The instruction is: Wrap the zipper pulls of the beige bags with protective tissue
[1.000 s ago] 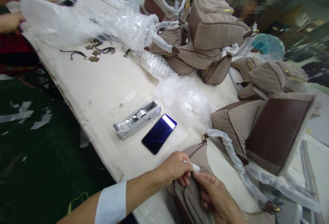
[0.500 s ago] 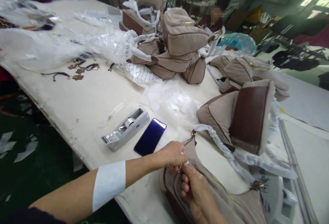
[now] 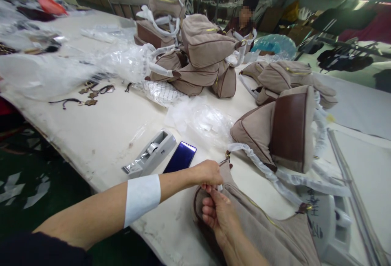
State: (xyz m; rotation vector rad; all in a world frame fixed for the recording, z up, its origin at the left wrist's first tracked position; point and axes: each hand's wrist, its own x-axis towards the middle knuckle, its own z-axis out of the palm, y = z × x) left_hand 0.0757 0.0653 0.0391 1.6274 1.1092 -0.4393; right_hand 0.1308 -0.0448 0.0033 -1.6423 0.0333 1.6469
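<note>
A beige handbag [image 3: 262, 227] with brown trim lies at the table's near edge, under both my hands. My left hand [image 3: 207, 173] is closed in a pinch on a small white piece at the bag's top corner. My right hand [image 3: 218, 215] is closed on the same corner of the bag, fingers curled over its rim just below the left hand. What the white piece is I cannot make out. My left forearm carries a white band.
A grey tape dispenser [image 3: 149, 158] and a dark blue phone [image 3: 180, 158] lie left of my hands. Another handbag [image 3: 281, 133] with wrapped straps stands to the right. Several more bags [image 3: 198, 58], crumpled clear plastic [image 3: 201, 121] and small dark trinkets [image 3: 91, 95] cover the table. A person sits at the far end.
The view has tilted up and shifted, so the table's far end shows more. My hands stayed together at the bag's corner, the right hand sliding closer under the left.
</note>
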